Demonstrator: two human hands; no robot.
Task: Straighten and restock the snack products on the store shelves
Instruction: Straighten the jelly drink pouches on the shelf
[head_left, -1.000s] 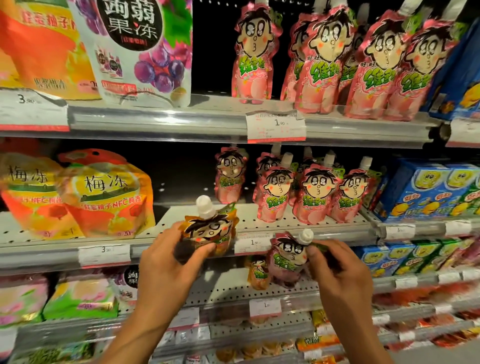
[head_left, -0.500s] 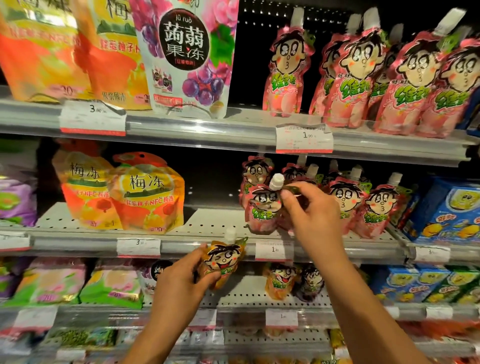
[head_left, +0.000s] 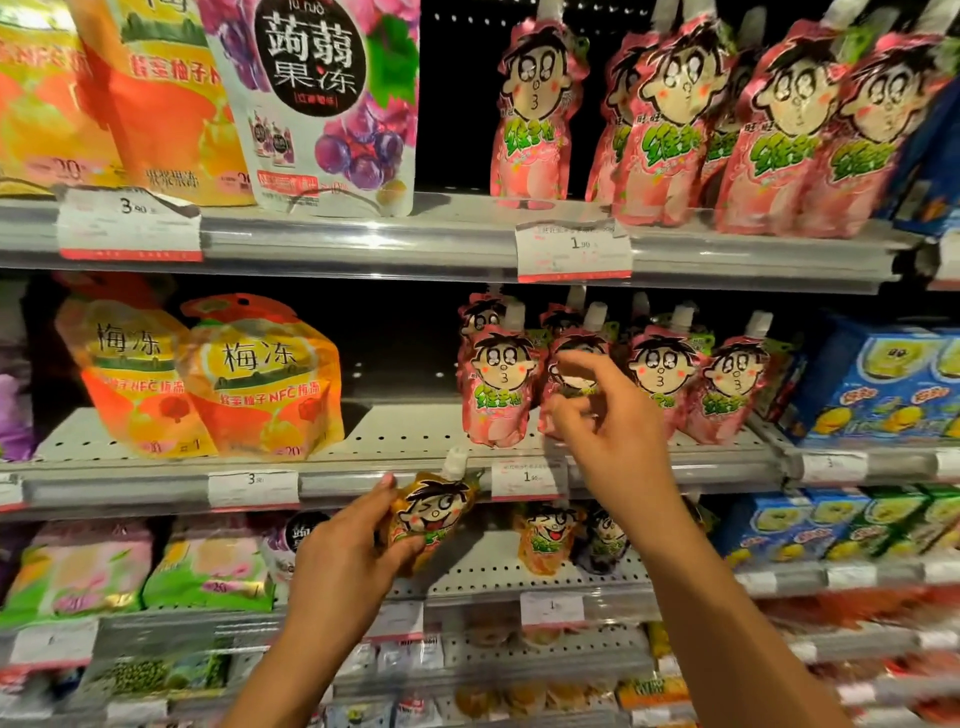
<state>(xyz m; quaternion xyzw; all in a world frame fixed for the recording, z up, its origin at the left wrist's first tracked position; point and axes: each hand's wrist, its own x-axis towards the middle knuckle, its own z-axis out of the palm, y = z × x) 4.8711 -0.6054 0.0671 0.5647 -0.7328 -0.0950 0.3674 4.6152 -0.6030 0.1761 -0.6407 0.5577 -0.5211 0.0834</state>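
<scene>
Now the right hand (head_left: 602, 415) has released the pink pouch (head_left: 498, 389); the left hand (head_left: 348, 551) still grips the orange pouch (head_left: 434, 514).

This is a shop. Long grey metal shelves (head_left: 426, 441) sit one above the other, full of snacks. Many packs are the same, lined up in rows, like the pink pouches (head_left: 660, 130) with a cartoon face. White price tags (head_left: 574, 252) with numbers are stuck along the shelf edges. Big jelly bags (head_left: 322, 104) and blue boxes (head_left: 883, 384) fill the other spots.
</scene>
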